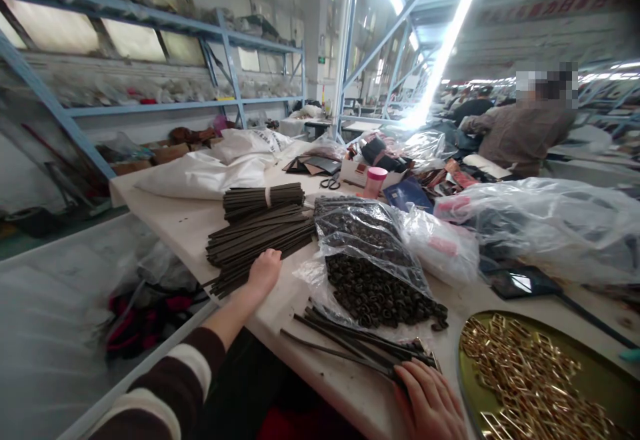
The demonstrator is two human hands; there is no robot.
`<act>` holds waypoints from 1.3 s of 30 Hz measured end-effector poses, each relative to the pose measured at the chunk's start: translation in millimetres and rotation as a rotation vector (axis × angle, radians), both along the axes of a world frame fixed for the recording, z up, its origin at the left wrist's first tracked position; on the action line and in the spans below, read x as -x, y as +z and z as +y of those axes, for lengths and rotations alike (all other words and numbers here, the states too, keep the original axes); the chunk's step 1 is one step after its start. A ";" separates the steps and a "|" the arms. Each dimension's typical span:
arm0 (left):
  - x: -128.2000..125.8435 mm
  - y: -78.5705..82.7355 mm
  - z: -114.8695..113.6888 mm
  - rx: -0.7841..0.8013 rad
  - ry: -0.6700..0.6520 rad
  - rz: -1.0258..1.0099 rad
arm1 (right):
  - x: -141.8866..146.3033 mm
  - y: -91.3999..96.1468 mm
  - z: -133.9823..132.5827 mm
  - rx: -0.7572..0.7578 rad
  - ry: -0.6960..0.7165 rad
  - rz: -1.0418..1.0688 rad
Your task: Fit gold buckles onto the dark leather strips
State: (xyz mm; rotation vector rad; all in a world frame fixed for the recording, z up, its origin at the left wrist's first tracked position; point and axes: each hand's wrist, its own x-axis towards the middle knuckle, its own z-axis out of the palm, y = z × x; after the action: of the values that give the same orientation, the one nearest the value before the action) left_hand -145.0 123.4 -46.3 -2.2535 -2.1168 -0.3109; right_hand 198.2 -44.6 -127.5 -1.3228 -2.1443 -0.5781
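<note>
My left hand [265,272] rests at the near edge of a loose pile of dark flat strips [255,237]. Its fingers curl down onto the strips, and the fingertips are partly hidden. A smaller bunch of dark strips [345,340] lies along the table's front edge. Over the right end of that bunch, my right hand [431,397] is closed, fingers bent and close together. Between and beyond my hands, a clear plastic bag [370,227] spills many small dark loops [375,293]. To the right of my right hand stands an oval tray [467,360] with gold metal buckles [530,373].
A banded bundle of strips [285,195] lies behind the pile. White sacks [200,173], scissors [330,183], a pink-lidded jar [375,181] and stuffed plastic bags [545,220] crowd the table [170,220]. A black paddle-shaped tool [530,283] lies behind the tray. Another person [525,130] is farther back.
</note>
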 end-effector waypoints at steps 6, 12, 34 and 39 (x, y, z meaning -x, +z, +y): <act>2.1 -14.0 17.3 0.065 0.072 0.025 | 8.2 8.2 -1.5 -0.025 -0.074 0.071; -1.4 10.7 2.3 0.022 0.066 -0.016 | 15.3 15.9 -5.3 0.016 -0.124 0.124; -151.3 38.2 -166.0 1.176 -0.298 -1.442 | 48.2 98.5 -24.5 0.911 -0.101 1.610; -156.7 36.7 -168.8 1.185 -0.272 -1.593 | 49.7 93.0 -19.8 1.219 -0.052 2.027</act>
State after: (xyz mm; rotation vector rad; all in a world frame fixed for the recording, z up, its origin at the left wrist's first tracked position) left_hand 11.7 -45.4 -9.6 -3.6224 -3.0526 -1.7865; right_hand 148.5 -64.4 -34.5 -1.2203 -0.4273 1.6551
